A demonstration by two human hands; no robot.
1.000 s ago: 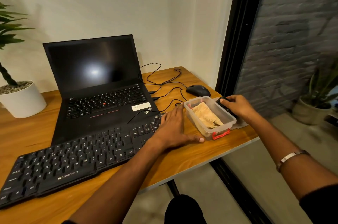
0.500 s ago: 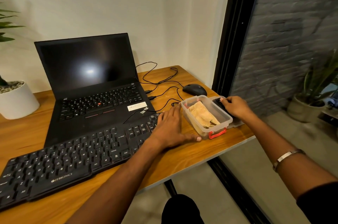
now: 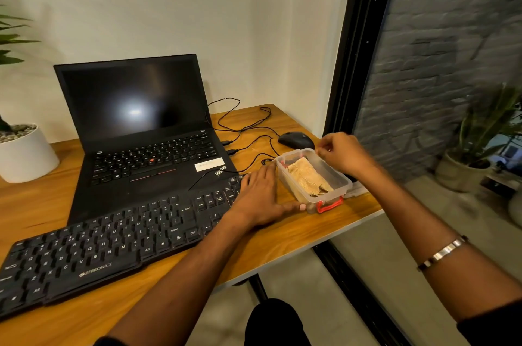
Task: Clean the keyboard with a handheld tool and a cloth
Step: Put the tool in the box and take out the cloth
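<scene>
A black Zebronics keyboard (image 3: 113, 246) lies at an angle along the front of the wooden desk (image 3: 305, 244). At its right end stands an open clear plastic box (image 3: 330, 196) with red latches, and a beige cloth (image 3: 305, 179) lies inside. My left hand (image 3: 260, 198) rests flat across the keyboard's right end and the desk, thumb touching the box. My right hand (image 3: 344, 153) hovers over the box's far right rim, fingers curled with nothing visible in them. A small black tool (image 3: 350, 177) lies on the box lid (image 3: 357, 190) under my right wrist, mostly hidden.
An open black laptop (image 3: 135, 108) stands behind the keyboard. A black mouse (image 3: 296, 139) and loose cables (image 3: 248, 128) lie behind the box. A white plant pot (image 3: 25, 153) sits at the far left. The desk ends just right of the box, beside a dark door frame (image 3: 353, 63).
My right hand has lifted off the black tool on the lid and moved left over the box's far rim. My left hand has stayed in place.
</scene>
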